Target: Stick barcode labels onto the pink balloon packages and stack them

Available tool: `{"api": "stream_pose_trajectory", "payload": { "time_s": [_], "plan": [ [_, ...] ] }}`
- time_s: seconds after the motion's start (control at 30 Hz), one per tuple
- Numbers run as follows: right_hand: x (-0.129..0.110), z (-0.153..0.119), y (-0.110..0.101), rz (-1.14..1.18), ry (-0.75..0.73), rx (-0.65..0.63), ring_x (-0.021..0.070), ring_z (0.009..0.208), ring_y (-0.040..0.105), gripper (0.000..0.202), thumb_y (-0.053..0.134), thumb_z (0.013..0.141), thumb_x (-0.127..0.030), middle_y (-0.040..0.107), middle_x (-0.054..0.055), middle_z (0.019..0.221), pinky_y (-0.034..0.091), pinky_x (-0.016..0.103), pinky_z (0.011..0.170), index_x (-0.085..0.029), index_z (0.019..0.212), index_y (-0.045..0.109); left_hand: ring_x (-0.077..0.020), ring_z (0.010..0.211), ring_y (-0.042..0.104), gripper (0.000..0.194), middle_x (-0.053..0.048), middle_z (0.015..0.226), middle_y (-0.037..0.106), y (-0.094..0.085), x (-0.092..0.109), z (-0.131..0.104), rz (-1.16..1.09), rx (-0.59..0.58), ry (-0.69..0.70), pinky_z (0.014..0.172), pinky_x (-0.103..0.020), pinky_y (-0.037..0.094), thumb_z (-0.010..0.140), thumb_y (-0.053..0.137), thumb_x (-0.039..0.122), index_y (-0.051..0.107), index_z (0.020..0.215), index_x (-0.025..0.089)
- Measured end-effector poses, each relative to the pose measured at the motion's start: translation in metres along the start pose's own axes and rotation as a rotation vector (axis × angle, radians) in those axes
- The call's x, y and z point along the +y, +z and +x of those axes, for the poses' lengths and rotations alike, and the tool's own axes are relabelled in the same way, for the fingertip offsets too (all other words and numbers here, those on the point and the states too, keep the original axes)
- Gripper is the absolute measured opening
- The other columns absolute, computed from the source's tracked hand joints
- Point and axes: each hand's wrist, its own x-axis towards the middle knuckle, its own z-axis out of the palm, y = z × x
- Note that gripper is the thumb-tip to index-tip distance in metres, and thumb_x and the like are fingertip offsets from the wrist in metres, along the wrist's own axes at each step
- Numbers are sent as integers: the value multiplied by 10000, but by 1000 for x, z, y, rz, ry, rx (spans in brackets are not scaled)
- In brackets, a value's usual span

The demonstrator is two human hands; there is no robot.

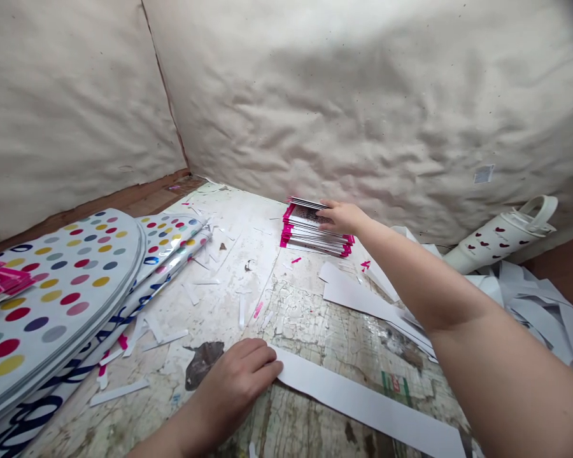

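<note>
My left hand rests low in the middle of the worktop, its fingers curled and closed at the near end of a long white paper strip. From there the strip runs to the lower right. Farther back, my right hand reaches to a stack of pink-and-white printed cards. Its fingers are stretched and apart, touching the upper right part of the stack. The top cards lie slightly fanned and uneven, and one dark patterned face shows. Part of the stack is hidden behind the fingers.
Polka-dot printed sheets pile up at the left, with pink packets on them. Paper scraps litter the worn worktop. White offcuts heap at the right beside a leaning white tumbler. A sheet-covered wall stands behind.
</note>
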Motion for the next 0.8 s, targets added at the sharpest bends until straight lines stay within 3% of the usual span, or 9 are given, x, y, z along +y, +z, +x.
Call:
{"api": "stream_pose_trajectory", "payload": {
  "time_s": [0.1,0.33,0.47,0.6,0.7,0.8],
  "plan": [
    [1,2,2,25,-6,-13,273,1054,600,447,639,781,-368,406,52,1439,478,341,838,-278,1217,596,-149,753,578,258,-41,741,615,1,-1,-1,0,4,4,693,-258,478,908,392,125,638,879,194],
    [7,7,-1,55,-36,-17,196,1072,591,298,579,828,-282,463,-29,1400,448,249,859,-314,1116,649,-158,765,575,266,-43,768,626,6,-2,-7,2,-18,-30,688,-274,469,899,382,97,633,871,181],
    [-6,3,-3,-19,2,51,230,969,609,372,423,880,-160,413,67,1425,461,323,766,-258,1216,549,-157,765,578,252,-43,780,631,4,-2,-5,-7,-43,-25,688,-274,478,880,402,85,635,875,180],
    [-26,-3,2,-83,184,68,231,866,624,526,369,854,-61,477,165,1327,452,315,657,-225,1354,375,-167,784,576,256,-53,809,627,-3,2,-1,-38,-102,-61,699,-289,493,807,428,53,639,877,181],
    [-29,-12,-1,-45,339,31,233,816,639,488,410,816,-39,614,161,1110,454,312,654,-169,1283,459,-193,839,580,277,-70,864,632,-4,5,-3,-71,-144,-95,749,-330,508,739,455,77,649,906,181],
    [-27,-40,-25,-35,382,93,248,924,626,407,402,842,-71,619,142,1123,465,332,720,-170,1217,524,-225,971,585,309,-96,1006,651,-3,1,-10,-90,-27,-110,868,-384,492,767,486,130,648,1025,179]
  ]
}}
